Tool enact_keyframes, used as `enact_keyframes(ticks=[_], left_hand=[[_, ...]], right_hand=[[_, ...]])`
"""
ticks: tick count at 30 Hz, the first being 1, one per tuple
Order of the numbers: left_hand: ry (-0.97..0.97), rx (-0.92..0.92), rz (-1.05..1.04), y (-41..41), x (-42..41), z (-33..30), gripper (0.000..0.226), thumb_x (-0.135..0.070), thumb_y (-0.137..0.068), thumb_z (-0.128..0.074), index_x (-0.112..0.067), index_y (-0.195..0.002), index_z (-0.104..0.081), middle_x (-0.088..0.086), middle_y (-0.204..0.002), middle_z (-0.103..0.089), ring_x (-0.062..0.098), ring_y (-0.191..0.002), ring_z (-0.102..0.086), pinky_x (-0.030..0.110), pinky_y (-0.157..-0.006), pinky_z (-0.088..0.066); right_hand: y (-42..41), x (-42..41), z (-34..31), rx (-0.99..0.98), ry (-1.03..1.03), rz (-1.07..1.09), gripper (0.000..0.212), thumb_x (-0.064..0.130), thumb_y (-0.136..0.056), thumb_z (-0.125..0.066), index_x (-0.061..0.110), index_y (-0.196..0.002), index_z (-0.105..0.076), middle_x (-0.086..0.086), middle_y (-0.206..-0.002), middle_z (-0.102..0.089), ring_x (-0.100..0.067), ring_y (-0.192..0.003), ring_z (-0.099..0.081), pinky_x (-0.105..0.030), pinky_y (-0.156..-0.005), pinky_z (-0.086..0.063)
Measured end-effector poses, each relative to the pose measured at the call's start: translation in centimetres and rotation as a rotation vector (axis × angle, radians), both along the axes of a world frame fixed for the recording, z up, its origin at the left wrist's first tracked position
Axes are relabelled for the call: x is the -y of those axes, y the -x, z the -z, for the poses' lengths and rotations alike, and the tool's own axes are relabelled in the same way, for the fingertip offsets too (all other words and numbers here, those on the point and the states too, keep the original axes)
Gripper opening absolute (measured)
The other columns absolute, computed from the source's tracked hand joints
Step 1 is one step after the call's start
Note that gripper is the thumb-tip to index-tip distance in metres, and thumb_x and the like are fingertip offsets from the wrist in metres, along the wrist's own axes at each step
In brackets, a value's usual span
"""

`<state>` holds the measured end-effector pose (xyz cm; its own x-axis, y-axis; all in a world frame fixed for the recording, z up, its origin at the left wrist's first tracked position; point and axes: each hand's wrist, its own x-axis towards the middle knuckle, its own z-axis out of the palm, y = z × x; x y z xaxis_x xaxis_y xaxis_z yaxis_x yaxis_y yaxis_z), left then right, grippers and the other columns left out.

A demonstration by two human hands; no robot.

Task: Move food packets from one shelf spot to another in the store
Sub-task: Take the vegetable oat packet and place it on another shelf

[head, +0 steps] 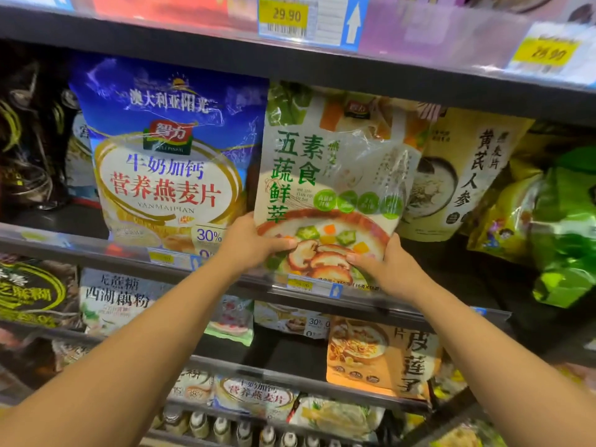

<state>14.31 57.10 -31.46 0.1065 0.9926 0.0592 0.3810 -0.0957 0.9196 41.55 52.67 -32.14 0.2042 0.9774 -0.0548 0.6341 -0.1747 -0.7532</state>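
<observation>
Head view has both your bare forearms reaching up to the middle shelf (96, 250), each hand on a bottom corner of one packet. Your left hand (254, 245) wraps the lower left corner, thumb laid flat across the printed front and fingers curled out of sight behind. Your right hand (387, 269) takes the lower right corner the same way, thumb on the front near the mushroom picture, fingers behind the edge. Both grips are closed round the white packet (329, 175), with no slack showing.

That packet is glossy white with green characters down its left side, four green round badges across the middle and a bowl of mushrooms, okra and diced vegetables at the bottom. You hold it upright at the shelf's front edge, its foot overlapping the price rail (309, 285); whether it rests on the shelf you cannot tell.

Just left of it, touching, stands one blue oatmeal bag (167, 150). Just right, partly behind it, leans one cream bag (464, 175), then crumpled green bags (561, 227). Two yellow price tags (283, 17) show on the rail above
</observation>
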Motion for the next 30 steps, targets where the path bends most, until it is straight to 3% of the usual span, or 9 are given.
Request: enact_keyframes(ticks=[4,7,12,17,20,23,26,28,30], left_hand=[[-0.086,0.109,0.025,0.0,0.7,1.5,0.069,-0.026,-0.082,-0.087,-0.014,-0.141,-0.055,-0.001,-0.133,-0.068,0.017,-0.124,-0.063,0.047,-0.111,-0.048],[-0.103,0.001,0.044,0.1,0.2,1.7,0.068,-0.034,-0.084,-0.085,-0.016,-0.142,-0.054,-0.002,-0.135,-0.067,0.017,-0.126,-0.062,0.047,-0.110,-0.048],[0.053,-0.118,0.088,0.0,-1.0,0.4,0.071,-0.039,-0.086,-0.082,-0.016,-0.145,-0.050,0.001,-0.140,-0.063,0.024,-0.129,-0.058,0.048,-0.112,-0.046],[0.113,-0.129,0.017,-0.5,0.2,-2.0,0.060,-0.025,-0.080,-0.089,-0.013,-0.133,-0.064,0.006,-0.129,-0.070,0.024,-0.115,-0.065,0.040,-0.099,-0.053],[0.139,-0.167,-0.011,-0.6,0.9,-4.1,0.051,-0.017,-0.076,-0.092,-0.008,-0.120,-0.069,0.011,-0.114,-0.074,0.031,-0.106,-0.071,0.048,-0.092,-0.060],[0.217,-0.396,0.078,-0.1,1.4,-6.8,0.040,-0.013,-0.080,-0.088,-0.004,-0.113,-0.069,0.012,-0.105,-0.074,0.030,-0.097,-0.073,0.040,-0.084,-0.063],[0.334,-0.594,0.181,0.7,1.7,-10.3,0.017,-0.007,-0.086,-0.080,0.001,-0.093,-0.068,0.013,-0.090,-0.070,0.023,-0.072,-0.066,0.027,-0.055,-0.056],[0.490,-0.649,0.290,1.2,2.3,-12.6,0.015,-0.008,-0.092,-0.076,0.004,-0.092,-0.066,0.014,-0.095,-0.068,0.023,-0.078,-0.065,0.029,-0.061,-0.056],[0.490,-0.739,0.311,1.7,2.7,-14.2,0.032,-0.020,-0.090,-0.080,0.005,-0.106,-0.067,0.019,-0.108,-0.071,0.028,-0.092,-0.071,0.035,-0.074,-0.062]], right_hand=[[0.0,0.3,0.4,0.053,0.020,0.014,0.086,0.052,-0.089,-0.075,0.010,-0.148,-0.029,-0.007,-0.137,-0.057,-0.026,-0.119,-0.058,-0.035,-0.091,-0.045],[0.3,0.2,0.4,0.009,0.028,0.027,0.079,0.049,-0.090,-0.076,0.013,-0.144,-0.031,-0.006,-0.137,-0.058,-0.023,-0.117,-0.058,-0.038,-0.096,-0.049],[0.6,0.2,-0.3,-0.075,0.062,0.056,0.078,0.043,-0.088,-0.081,0.015,-0.144,-0.034,-0.007,-0.138,-0.059,-0.026,-0.123,-0.060,-0.048,-0.106,-0.051],[1.4,1.1,-2.5,0.009,0.135,0.096,0.093,0.050,-0.079,-0.086,0.014,-0.149,-0.037,-0.009,-0.143,-0.057,-0.027,-0.123,-0.058,-0.039,-0.099,-0.051],[1.6,1.9,-4.7,0.123,0.223,0.127,0.098,0.053,-0.076,-0.088,0.008,-0.148,-0.038,-0.012,-0.144,-0.055,-0.032,-0.129,-0.056,-0.043,-0.102,-0.051],[1.2,3.4,-6.8,0.271,0.255,0.137,0.106,0.063,-0.077,-0.083,0.005,-0.152,-0.034,-0.015,-0.149,-0.051,-0.035,-0.133,-0.053,-0.047,-0.106,-0.050],[0.7,5.1,-9.0,0.429,0.273,0.140,0.122,0.075,-0.074,-0.076,0.005,-0.159,-0.024,-0.018,-0.157,-0.043,-0.037,-0.138,-0.049,-0.050,-0.108,-0.048],[0.7,6.2,-10.4,0.508,0.274,0.134,0.124,0.081,-0.073,-0.072,0.007,-0.160,-0.024,-0.018,-0.158,-0.039,-0.038,-0.139,-0.047,-0.049,-0.107,-0.048],[0.7,7.3,-11.6,0.541,0.276,0.109,0.124,0.083,-0.073,-0.070,0.008,-0.161,-0.023,-0.018,-0.160,-0.036,-0.038,-0.142,-0.044,-0.049,-0.110,-0.046]])
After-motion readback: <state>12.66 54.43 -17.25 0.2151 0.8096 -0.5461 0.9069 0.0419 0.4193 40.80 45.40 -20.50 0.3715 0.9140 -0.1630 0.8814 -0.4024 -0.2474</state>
